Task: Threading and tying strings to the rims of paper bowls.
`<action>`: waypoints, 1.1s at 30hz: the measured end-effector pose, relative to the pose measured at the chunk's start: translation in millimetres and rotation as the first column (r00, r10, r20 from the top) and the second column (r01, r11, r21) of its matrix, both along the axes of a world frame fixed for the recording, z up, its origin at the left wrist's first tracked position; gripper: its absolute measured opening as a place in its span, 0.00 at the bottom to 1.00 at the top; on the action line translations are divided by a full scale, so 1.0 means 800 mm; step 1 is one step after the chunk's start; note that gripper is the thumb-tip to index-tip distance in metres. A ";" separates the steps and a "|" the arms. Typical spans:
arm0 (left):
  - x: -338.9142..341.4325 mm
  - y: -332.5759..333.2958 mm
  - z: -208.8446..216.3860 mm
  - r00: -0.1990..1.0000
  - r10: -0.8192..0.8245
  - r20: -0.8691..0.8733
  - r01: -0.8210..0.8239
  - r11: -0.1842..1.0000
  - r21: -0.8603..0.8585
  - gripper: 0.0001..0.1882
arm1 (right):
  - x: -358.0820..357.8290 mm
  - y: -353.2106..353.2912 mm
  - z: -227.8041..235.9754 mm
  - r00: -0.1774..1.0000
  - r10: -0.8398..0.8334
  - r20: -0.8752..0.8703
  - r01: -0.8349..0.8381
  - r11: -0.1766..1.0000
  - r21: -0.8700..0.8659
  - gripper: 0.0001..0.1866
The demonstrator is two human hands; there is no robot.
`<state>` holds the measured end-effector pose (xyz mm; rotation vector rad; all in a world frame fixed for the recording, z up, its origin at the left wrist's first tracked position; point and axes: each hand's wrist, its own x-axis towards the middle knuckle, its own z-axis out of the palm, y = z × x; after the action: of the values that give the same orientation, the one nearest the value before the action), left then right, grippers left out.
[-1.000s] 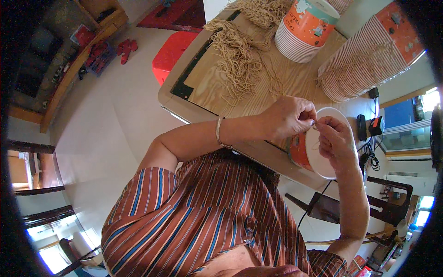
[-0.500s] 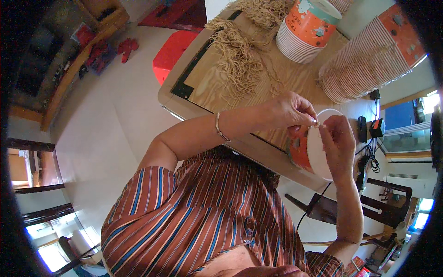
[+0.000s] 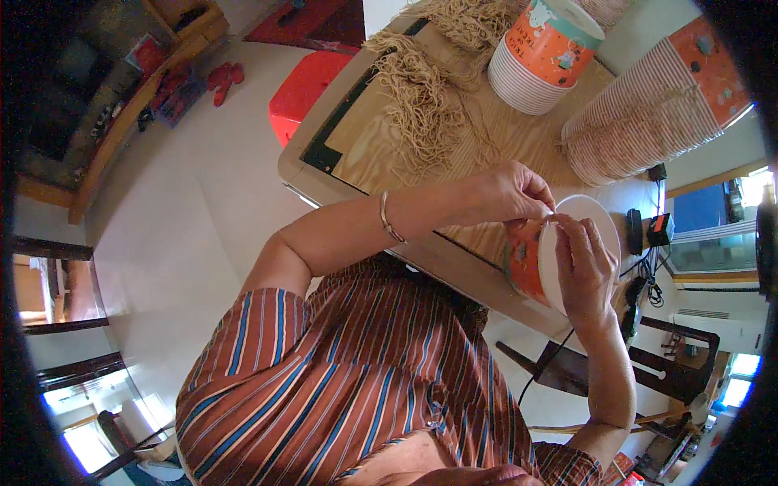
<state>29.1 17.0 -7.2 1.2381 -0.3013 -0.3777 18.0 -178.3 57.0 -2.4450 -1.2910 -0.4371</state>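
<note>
An orange printed paper bucket [image 3: 527,259] lies on its side at the near right corner of the table, its round white end turned to the right. My left hand [image 3: 525,193], with a bangle on its wrist, reaches across to the bucket's upper rim. Its thumb and finger are pinched there; what they hold is hidden. From the right, my right hand [image 3: 585,263] curls over the white end, gripping the rim with its fingertips against the left ones. Loose tan twine [image 3: 421,105] is heaped farther back on the wooden tabletop [image 3: 365,158].
One stack of orange and white buckets [image 3: 543,61] stands at the back, and a longer, tilted stack [image 3: 648,121] with twine over it is at the right. Black cables and plugs [image 3: 648,227] lie beside the table's right edge. A red stool [image 3: 306,93] stands beyond the left edge.
My right hand has turned, its fingers now folded over the bucket's rim. The small pale tan bit seen between the fingertips is now covered. My left hand has hardly moved.
</note>
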 end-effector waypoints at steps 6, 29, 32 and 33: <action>0.002 0.006 0.013 0.998 -0.065 0.022 0.063 0.993 0.100 0.09 | 0.000 -0.004 -0.001 0.996 -0.017 0.085 0.029 0.989 -0.147 0.12; -0.003 -0.002 0.006 0.948 -0.030 0.316 -0.076 0.945 0.318 0.15 | 0.024 -0.006 -0.004 0.836 -0.176 -0.519 0.235 0.971 0.050 0.03; -0.002 -0.003 0.003 0.950 -0.023 0.312 -0.071 0.955 0.287 0.15 | 0.024 -0.005 0.001 0.830 -0.180 -0.528 0.238 0.970 0.042 0.03; -0.004 -0.003 0.004 0.947 -0.005 0.322 -0.099 0.947 0.305 0.14 | 0.027 -0.005 0.002 0.827 -0.167 -0.536 0.217 0.976 0.032 0.03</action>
<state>26.0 14.4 -4.2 1.6258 -0.5015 -0.1843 39.4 -182.4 59.0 -2.3806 -0.7742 0.1391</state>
